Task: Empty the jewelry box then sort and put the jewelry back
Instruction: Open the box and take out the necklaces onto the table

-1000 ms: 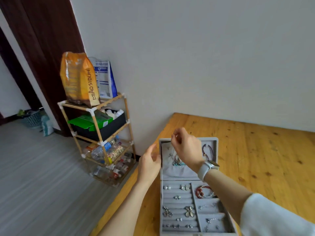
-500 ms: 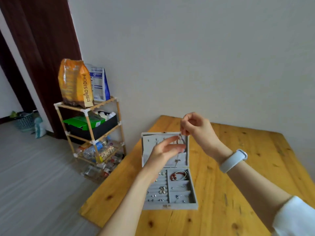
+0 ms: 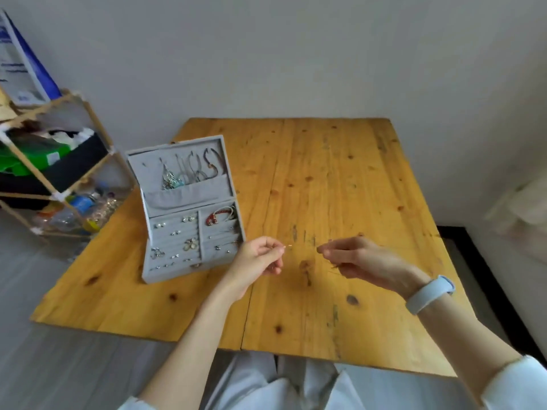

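— Lighting on my feed?
— I see even, soft daylight, moderately bright; no glare on the wooden table [image 3: 325,179]. Shadows are faint.
— Sharpness?
— Centre is fair. The shelf rack [image 3: 56,173] at left frame and the pale shape at right edge are smeared with blur.
— Distortion?
— Wide-angle bowing at the borders; the table edges splay outward toward the bottom of frame.

The tabletop [image 3: 340,179] is honey-yellow pine, striped with grain and dotted with dark knots. At its nine o'clock edge, the jewelry box [image 3: 189,208] is pale grey velvet, holding a red bracelet [image 3: 217,216]. The wristband [image 3: 429,294] is light blue; the wall [image 3: 266,54] is grey-white.
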Available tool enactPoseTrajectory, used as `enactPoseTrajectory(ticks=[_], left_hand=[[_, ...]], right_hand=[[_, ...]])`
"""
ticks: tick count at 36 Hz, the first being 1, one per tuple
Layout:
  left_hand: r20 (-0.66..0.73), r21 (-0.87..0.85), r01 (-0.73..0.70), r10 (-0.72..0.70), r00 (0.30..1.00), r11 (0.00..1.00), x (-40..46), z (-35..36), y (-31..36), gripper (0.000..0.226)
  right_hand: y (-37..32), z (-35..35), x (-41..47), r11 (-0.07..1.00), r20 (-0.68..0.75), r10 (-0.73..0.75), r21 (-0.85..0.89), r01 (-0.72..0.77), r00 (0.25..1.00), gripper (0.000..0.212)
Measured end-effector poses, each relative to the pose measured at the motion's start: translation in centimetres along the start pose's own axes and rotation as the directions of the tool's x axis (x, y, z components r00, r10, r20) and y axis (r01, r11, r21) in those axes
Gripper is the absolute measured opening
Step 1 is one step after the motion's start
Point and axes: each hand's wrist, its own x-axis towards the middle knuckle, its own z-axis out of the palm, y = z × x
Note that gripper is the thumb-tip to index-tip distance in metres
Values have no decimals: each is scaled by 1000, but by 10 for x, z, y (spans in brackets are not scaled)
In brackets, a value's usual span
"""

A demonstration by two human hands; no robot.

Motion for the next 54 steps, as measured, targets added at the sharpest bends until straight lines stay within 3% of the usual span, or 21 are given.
enactPoseTrajectory(ticks=[4,7,10,13,17,20,21,23,26,27,29,31,34,38,42,44,46,48,51,54], left_hand=[[143,166,-20,-4,990,986,5,12,-5,4],[103,253,-35,9,995,967,5,17,-15,2],[11,304,-42,41,999,952,4,14,-29,2],[-45,309,-23,38,998,951,1,8,-41,3],[-133,262,-21,57,989,965,0,0,-45,8],[-136,214,-44,75,988,976,0,0,-42,9],[-142,198,-49,78,987,979,1,-1,-43,7],[-175,176,-61,92,980,982,1,-2,-42,4],[-243,147,-104,137,960,984,2,-10,-41,3],[-256,136,-123,155,954,983,2,-14,-39,2],[-239,130,-169,196,951,977,3,-18,-35,6],[-174,156,-228,254,951,961,3,-18,-29,10],[-68,216,-324,345,936,921,1,-14,-23,13],[22,259,-409,418,908,875,2,-16,-19,12],[101,323,-465,459,883,824,2,-21,-6,14],[107,340,-480,474,874,809,1,-21,1,12],[60,333,-459,468,882,824,0,-22,3,10],[-25,305,-392,418,908,868,-1,-23,-1,9],[-132,323,-263,318,939,909,-4,-23,-17,14],[-203,313,-140,210,956,939,-6,-17,-36,19]], right_hand=[[13,-2,0,939,-21,34,-342,-39,999,13],[20,-2,7,916,-65,14,-400,-39,998,14],[23,-2,22,979,-190,-51,-203,12,980,17],[21,0,41,982,-229,-25,179,67,973,16],[17,1,66,747,-178,49,659,82,983,13],[17,3,79,566,-183,117,820,86,976,13],[16,6,81,551,-174,128,831,76,976,12],[17,11,80,683,-174,116,729,49,978,12],[18,16,72,972,-140,12,233,21,990,19],[18,18,69,999,-111,-30,15,32,993,20],[20,24,66,935,-41,-87,-348,67,995,22],[22,31,66,842,0,-101,-533,86,995,21],[22,37,66,783,40,-111,-611,113,993,16],[17,37,65,794,50,-131,-593,135,990,13],[15,43,69,762,-12,-215,-628,159,977,10],[16,47,71,820,-139,-250,-557,133,958,10],[15,47,72,968,-250,-161,-227,103,955,10],[11,46,72,993,-300,-61,75,87,952,8],[8,37,75,977,-355,-18,191,91,935,6],[7,28,78,983,-313,24,182,35,949,10]])
